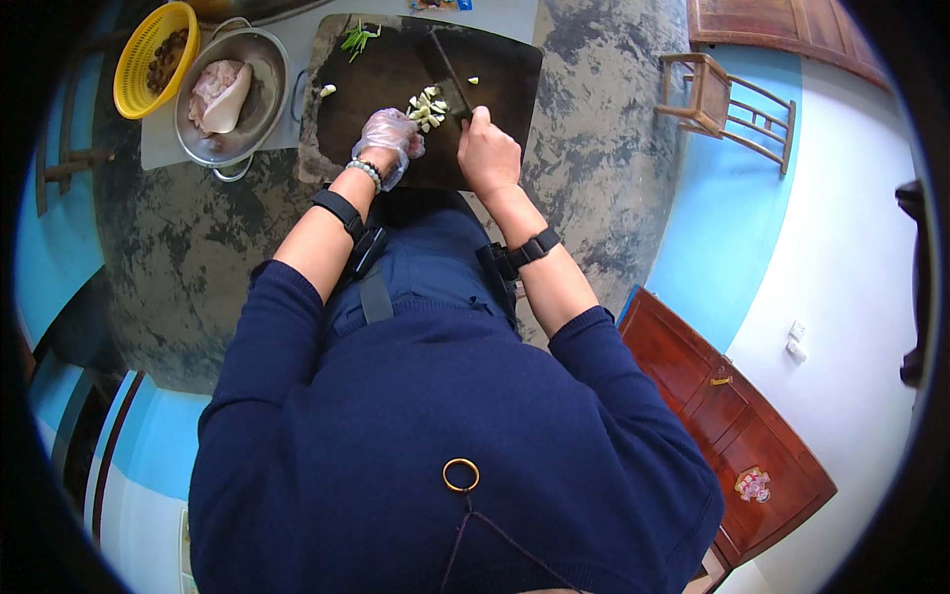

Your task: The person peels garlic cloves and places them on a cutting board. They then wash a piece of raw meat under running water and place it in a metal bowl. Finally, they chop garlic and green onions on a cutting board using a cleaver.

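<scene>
My right hand [490, 152] grips the handle of a cleaver [448, 74], whose dark blade points away over a dark cutting board [386, 152]. Against the blade's left side lies a small heap of chopped garlic [427, 110]. My left hand [388, 135], in a clear plastic glove, is at the heap's near left edge with its fingers curled; whether it pinches a piece is hidden. Single garlic pieces lie apart, a garlic clove [327, 90] at the board's left and a garlic piece [473, 80] right of the blade. Cut green stalks [359, 40] rest at the far left.
Left of the board stands a two-handled metal basin [263, 82] holding a piece of raw meat [223, 96]. Beside it is a yellow plastic basket [128, 82] with dark brown pieces. A wooden chair [709, 95] stands by the right wall, and a reddish wooden door [727, 423] is behind right.
</scene>
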Demonstrator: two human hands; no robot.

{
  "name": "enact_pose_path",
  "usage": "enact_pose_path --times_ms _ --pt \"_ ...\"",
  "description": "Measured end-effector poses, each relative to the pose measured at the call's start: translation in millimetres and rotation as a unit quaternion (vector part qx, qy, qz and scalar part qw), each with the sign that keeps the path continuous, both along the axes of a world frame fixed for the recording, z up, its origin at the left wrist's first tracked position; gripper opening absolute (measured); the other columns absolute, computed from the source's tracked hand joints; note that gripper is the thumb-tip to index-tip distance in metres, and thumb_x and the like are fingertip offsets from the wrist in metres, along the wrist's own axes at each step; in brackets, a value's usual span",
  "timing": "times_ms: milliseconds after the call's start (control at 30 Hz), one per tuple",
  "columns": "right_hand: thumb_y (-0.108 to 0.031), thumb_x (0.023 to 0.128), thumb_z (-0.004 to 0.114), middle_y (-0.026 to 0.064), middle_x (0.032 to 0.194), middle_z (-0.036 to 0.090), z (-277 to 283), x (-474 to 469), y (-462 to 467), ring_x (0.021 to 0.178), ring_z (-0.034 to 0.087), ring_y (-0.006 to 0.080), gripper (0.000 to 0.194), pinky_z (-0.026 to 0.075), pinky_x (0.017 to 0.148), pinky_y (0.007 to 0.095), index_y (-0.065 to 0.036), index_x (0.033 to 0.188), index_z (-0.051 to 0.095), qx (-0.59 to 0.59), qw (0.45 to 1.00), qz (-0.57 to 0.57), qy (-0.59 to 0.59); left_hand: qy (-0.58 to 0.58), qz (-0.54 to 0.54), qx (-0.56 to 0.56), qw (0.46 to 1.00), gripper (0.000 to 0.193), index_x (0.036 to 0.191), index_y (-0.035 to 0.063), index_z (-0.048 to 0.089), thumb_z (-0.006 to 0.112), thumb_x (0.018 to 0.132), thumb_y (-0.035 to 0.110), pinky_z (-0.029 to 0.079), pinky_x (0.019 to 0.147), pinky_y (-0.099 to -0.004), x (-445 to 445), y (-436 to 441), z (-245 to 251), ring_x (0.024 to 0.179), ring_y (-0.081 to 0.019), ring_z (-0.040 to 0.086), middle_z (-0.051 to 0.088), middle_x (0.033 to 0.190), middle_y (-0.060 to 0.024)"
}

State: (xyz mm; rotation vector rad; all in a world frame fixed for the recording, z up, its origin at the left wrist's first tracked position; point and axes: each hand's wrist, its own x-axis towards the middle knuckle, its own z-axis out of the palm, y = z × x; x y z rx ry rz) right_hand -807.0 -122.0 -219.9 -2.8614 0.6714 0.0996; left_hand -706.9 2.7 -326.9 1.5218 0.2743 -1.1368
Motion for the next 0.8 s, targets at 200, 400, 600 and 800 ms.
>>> enact_pose_path --times_ms 200,400,600,800 --pt "-0.025 0.094 0.053 0.0181 0.068 0.065 -6.6 2.5 -0.8 0.064 0.065 0.0392 0.02 0.052 0.058 0.0501 -0.006 0.093 0.047 0.003 1.0 -0.015 0.027 -0.002 0.034 -0.012 0.999 0.01 0.074 -0.0008 0.059 0.058 0.083 0.003 0.051 0.046 -0.0344 -2.0 -1.4 8.9 0.048 -0.0205 0.06 0.062 0.062 -0.0115" --pt "-0.021 0.093 0.052 0.0159 0.071 0.067 4.1 0.6 -11.9 0.064 0.067 0.0358 0.015 0.054 0.056 0.0462 -0.007 0.091 0.048 -0.024 0.999 -0.025 -0.01 0.013 0.035 -0.017 0.999 0.009 0.074 0.0006 0.056 0.057 0.083 0.0 0.047 0.043 -0.0341 -0.8 -1.6 11.6 0.046 -0.0214 0.056 0.058 0.061 -0.0117" --pt "-0.023 0.094 0.052 0.0163 0.069 0.067 6.4 13.2 -34.5 0.064 0.067 0.037 0.017 0.054 0.056 0.0479 -0.006 0.092 0.047 -0.051 0.997 -0.063 -0.004 0.121 0.105 -0.084 0.984 0.011 0.08 0.0024 0.048 0.051 0.084 -0.007 0.034 0.039 -0.0308 0.8 -3.5 11.7 0.045 -0.0188 0.044 0.048 0.063 -0.0109" --pt "-0.022 0.094 0.05 0.0174 0.07 0.067 -5.0 11.6 -36.0 0.065 0.067 0.0371 0.016 0.054 0.057 0.0479 -0.006 0.094 0.048 -0.04 0.997 -0.055 0.026 0.07 0.072 -0.054 0.994 0.01 0.081 0.0023 0.05 0.053 0.084 -0.006 0.036 0.039 -0.032 0.1 -4.3 18.2 0.045 -0.0195 0.046 0.05 0.063 -0.011"
